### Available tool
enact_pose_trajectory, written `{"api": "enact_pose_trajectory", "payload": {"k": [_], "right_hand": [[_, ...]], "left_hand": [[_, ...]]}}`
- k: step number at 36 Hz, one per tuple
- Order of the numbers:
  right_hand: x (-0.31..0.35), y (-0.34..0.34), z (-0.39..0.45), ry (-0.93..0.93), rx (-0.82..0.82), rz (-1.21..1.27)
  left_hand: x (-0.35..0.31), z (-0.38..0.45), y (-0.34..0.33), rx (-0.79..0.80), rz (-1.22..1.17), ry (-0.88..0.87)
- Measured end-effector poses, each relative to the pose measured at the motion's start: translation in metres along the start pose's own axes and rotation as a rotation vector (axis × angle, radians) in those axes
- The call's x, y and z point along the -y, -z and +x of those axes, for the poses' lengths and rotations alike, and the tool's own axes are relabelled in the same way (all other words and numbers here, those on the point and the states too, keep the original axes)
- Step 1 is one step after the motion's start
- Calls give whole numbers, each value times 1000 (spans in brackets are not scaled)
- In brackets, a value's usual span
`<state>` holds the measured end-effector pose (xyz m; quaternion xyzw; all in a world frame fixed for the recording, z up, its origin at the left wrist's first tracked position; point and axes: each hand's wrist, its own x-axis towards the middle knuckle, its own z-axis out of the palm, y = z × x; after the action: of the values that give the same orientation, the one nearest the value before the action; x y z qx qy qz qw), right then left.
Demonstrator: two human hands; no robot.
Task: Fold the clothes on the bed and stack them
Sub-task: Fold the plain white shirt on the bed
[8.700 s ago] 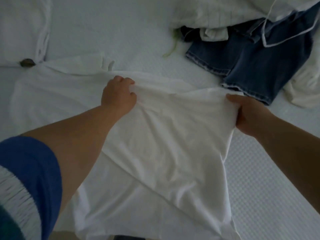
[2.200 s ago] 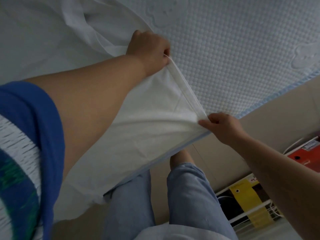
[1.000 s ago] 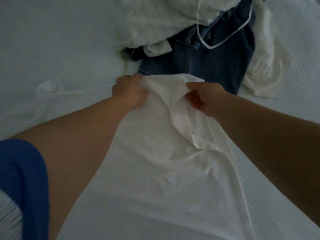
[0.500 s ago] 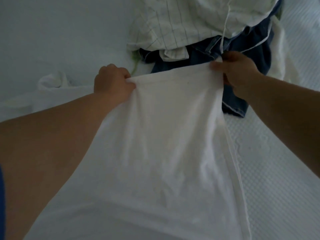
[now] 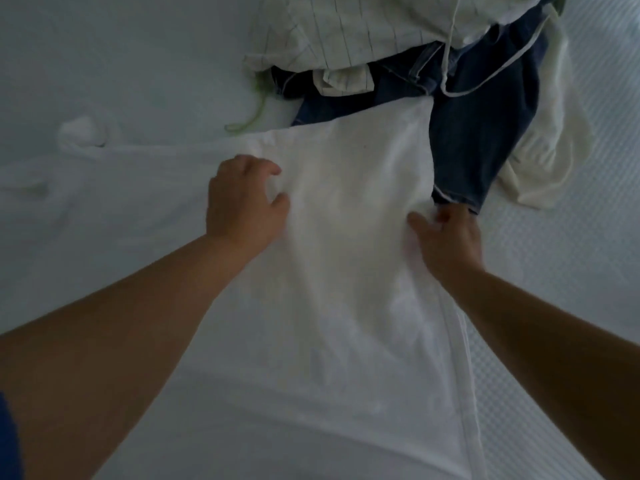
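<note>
White garment (image 5: 346,271) laid lengthwise on the bed (image 5: 104,64), running from the near edge away toward the pile. Left hand (image 5: 242,206) resting on the cloth at its left side, fingers loosely curled, thumb apart, nothing visibly pinched. Right hand (image 5: 446,237) at the right edge, fingers bent into the cloth where it bunches; true grip or mere pressing cannot be told.

Judged step: smoothing the folded panel before the next fold. Advised: flatten palms, sweep outward from the centre line, square the doubled right hem, and draw the far corner clear of the denim shorts (image 5: 478,133) it overlaps, so the next fold takes up nothing else.

Beyond, unfolded pile: denim shorts, striped shirt (image 5: 346,26) on top, cream garment (image 5: 550,157) to the right.

Against half a second ago: far edge no longer held up taut between two pinching hands; edge dropped onto the bed, both hands drawn nearer, onto the cloth's sides.
</note>
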<state>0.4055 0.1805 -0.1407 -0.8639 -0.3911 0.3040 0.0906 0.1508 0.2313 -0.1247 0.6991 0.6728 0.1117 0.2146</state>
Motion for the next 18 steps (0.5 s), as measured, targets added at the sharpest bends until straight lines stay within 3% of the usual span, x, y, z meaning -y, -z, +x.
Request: {"api": "enact_pose_trajectory", "payload": {"k": [3, 6, 12, 18], "right_hand": [[-15, -8, -13, -9, -1, -71], [-13, -9, -12, -52, -33, 7], [-28, -9, -19, -30, 37, -61], [-35, 3, -10, -35, -13, 148]], "left_hand": [[-16, -54, -22, 100, -48, -183], [-22, -89, -48, 176, 25, -269], [-24, -94, -74, 271, 156, -216], [-21, -77, -83, 290, 233, -209]]}}
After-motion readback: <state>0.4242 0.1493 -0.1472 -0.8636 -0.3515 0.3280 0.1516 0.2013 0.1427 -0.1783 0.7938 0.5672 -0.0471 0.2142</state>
